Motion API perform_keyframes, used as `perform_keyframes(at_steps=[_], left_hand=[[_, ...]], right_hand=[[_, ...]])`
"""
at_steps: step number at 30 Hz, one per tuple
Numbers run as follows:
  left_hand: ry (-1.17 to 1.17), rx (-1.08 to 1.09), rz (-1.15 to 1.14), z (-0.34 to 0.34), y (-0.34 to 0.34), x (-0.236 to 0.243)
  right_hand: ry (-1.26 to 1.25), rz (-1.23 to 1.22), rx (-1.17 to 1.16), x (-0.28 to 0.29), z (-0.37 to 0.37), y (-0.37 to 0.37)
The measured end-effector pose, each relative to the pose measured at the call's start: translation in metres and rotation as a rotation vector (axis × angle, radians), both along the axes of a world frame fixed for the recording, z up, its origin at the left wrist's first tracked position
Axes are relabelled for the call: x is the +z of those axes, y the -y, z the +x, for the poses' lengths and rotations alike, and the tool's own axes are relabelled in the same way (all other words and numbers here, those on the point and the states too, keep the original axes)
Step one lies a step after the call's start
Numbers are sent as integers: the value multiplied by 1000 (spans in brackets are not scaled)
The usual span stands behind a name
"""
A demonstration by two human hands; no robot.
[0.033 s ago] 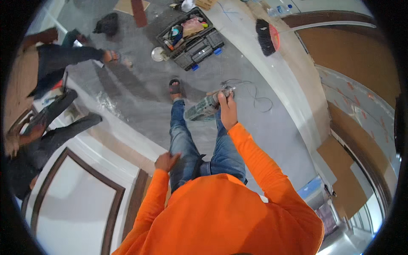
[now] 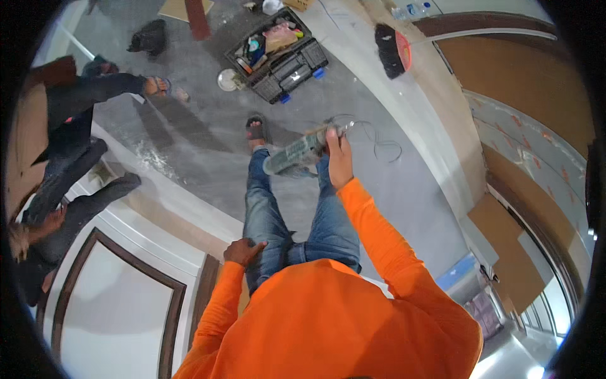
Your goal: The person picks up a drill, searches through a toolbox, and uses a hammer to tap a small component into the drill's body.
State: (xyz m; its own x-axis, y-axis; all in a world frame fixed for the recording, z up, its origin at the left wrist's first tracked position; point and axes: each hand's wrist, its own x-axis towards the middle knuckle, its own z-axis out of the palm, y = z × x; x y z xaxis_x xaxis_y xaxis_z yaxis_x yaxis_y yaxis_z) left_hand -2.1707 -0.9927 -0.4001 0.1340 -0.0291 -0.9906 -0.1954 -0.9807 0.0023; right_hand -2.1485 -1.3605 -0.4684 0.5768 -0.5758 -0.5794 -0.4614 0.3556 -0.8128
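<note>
Gripping the tool (image 2: pixel 295 152) by one end, our right hand (image 2: pixel 339 156) holds it slanting above the floor (image 2: pixel 205 167), before our legs. Our left hand (image 2: pixel 243 251) rests against a thigh (image 2: pixel 268 230); its fingers' curl we cannot tell. Best we grip firmly, with the looped cord (image 2: pixel 399 151) clear of our feet. Ahead, the toolbox (image 2: pixel 269 90) blocks us; a broom (image 2: pixel 391 53) lies right, a co-worker's foot (image 2: pixel 158 86) left.
</note>
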Motion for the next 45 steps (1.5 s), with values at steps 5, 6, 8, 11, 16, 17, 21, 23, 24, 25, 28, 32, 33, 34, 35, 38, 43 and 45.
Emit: perform_keyframes(at_steps=[5,6,8,11,16,17,21,23,24,25,28,32,33,34,35,38,43,45], left_hand=[[-81,-138,-236,17,-40,9],[-89,-137,-231,12,-57,9],[-338,-25,-337,14,-62,16],[-416,10,-420,33,-45,25],[78,299,-453,104,51,-29],[326,303,-639,130,82,-43],[400,219,-1113,174,189,-138],[311,237,-1119,171,212,-192],[186,329,-1129,174,220,-216],[56,421,-1139,177,226,-241],[186,226,-1099,191,235,-297],[64,248,-1224,210,248,-363],[175,187,-1221,206,253,-374],[288,131,-1206,199,255,-387],[326,106,-1197,197,256,-393],[324,59,-1375,203,254,-403],[-100,-21,-1434,212,238,-360],[-266,-79,-1539,217,232,-354]], right_hand=[[17,166,-62,-11,36,-18],[115,238,-121,-3,49,-24],[79,179,-55,-4,51,-25],[99,181,-24,-15,52,-33],[139,266,-42,-47,39,-36],[130,286,-81,-57,39,-39],[128,341,-111,-102,31,-38],[41,132,-3,-135,35,-36],[54,127,-1,-149,38,-32],[38,-132,150,-157,45,-22],[-12,-800,406,-208,52,7],[116,-878,496,-271,86,32],[86,-812,607,-280,86,40],[55,-738,720,-288,87,45],[83,-749,723,-291,89,45],[239,-908,766,-288,91,43],[622,-984,842,-256,84,32],[669,-1002,898,-240,84,20]])
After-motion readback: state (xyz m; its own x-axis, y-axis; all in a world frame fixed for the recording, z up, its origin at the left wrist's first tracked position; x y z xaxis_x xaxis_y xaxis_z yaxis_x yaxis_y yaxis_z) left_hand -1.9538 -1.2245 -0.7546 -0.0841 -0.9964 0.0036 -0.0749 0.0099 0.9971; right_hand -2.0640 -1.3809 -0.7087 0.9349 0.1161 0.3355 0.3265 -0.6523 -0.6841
